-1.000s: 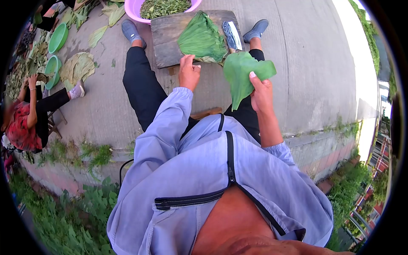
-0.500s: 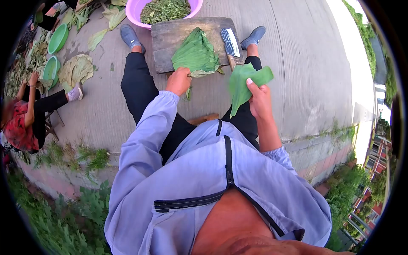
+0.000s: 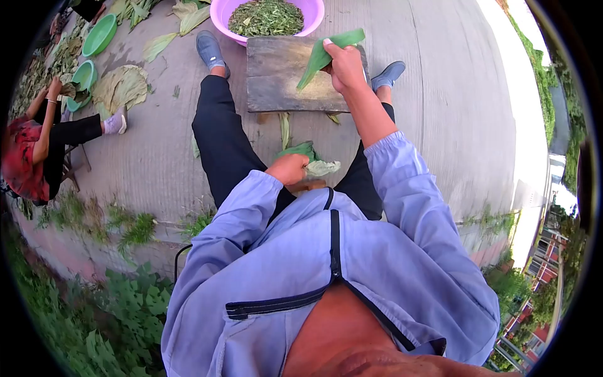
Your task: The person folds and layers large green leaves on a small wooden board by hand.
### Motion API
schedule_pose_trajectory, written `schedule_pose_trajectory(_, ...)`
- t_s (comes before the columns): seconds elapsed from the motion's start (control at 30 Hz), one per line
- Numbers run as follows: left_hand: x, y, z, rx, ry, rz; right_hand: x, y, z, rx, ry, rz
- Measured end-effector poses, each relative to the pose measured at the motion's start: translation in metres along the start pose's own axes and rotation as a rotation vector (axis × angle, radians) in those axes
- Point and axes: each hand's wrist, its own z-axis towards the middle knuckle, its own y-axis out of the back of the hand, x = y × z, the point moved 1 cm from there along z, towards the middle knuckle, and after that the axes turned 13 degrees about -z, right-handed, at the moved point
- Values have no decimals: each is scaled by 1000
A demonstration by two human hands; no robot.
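My right hand (image 3: pixel 345 65) is raised over the right part of a wooden cutting board (image 3: pixel 276 78), its fingers closed on a folded green leaf (image 3: pixel 318 58). Low between my knees, my left hand (image 3: pixel 289 169) grips a crumpled large leaf (image 3: pixel 304 149), green with a pale edge. The board's left and middle surface is bare. The knife does not show; my right hand and forearm cover part of the board's right side.
Beyond the board stands a purple basin (image 3: pixel 220 26) of chopped leaves (image 3: pixel 266 17). At left, a seated person (image 3: pixel 28 147) handles leaves near two green basins (image 3: pixel 100 35). A broad withered leaf (image 3: pixel 122 87) and leaf scraps lie on the concrete.
My left hand has drawn the large leaf off the board toward my lap. My right hand has carried its green leaf forward over the board. The view has shifted slightly.
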Motion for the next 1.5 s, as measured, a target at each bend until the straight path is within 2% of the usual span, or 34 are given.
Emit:
schedule_pose_trajectory(0.07, 4, 1, 2, -12, -2, -7, 9, -16, 19, -4, 14, 48)
schedule_pose_trajectory(0.17, 1, 4, 8, -19, -11, -15, 0, -32, 37, -32, 37, 302)
schedule_pose_trajectory(0.27, 0, 5, 12, -29, -29, -9, -28, -42, 24, -110, -73, 392)
schedule_pose_trajectory(0.37, -8, 7, 13, -36, -36, 68, -86, -37, 13, -179, -292, 544)
schedule_pose_trajectory(0.53, -6, 4, 13, -1, -1, 116, -172, -12, -9, -374, -570, 583)
schedule_pose_trajectory(0.63, -4, 3, 13, -16, -43, 118, -180, -5, -17, -317, -616, 547)
schedule_pose_trajectory(0.73, -3, 1, 16, -16, -25, 113, -167, -2, -22, -277, -699, 370)
schedule_pose_trajectory(0.93, -5, 1, 18, 12, -2, 186, -185, 8, -41, -197, -710, 280)
schedule_pose_trajectory(1.13, 2, -2, 22, 30, 26, 214, -195, 13, -62, 116, -779, 245)
schedule_pose_trajectory(1.2, 3, 0, 21, 20, 39, 214, -194, 14, -69, 145, -773, 196)
schedule_pose_trajectory(1.33, 12, -1, 24, 11, 30, 217, -198, 27, -75, 146, -784, 174)
schedule_pose_trajectory(1.5, 12, -4, 23, 21, 33, 186, -215, 54, -74, -21, -832, 240)
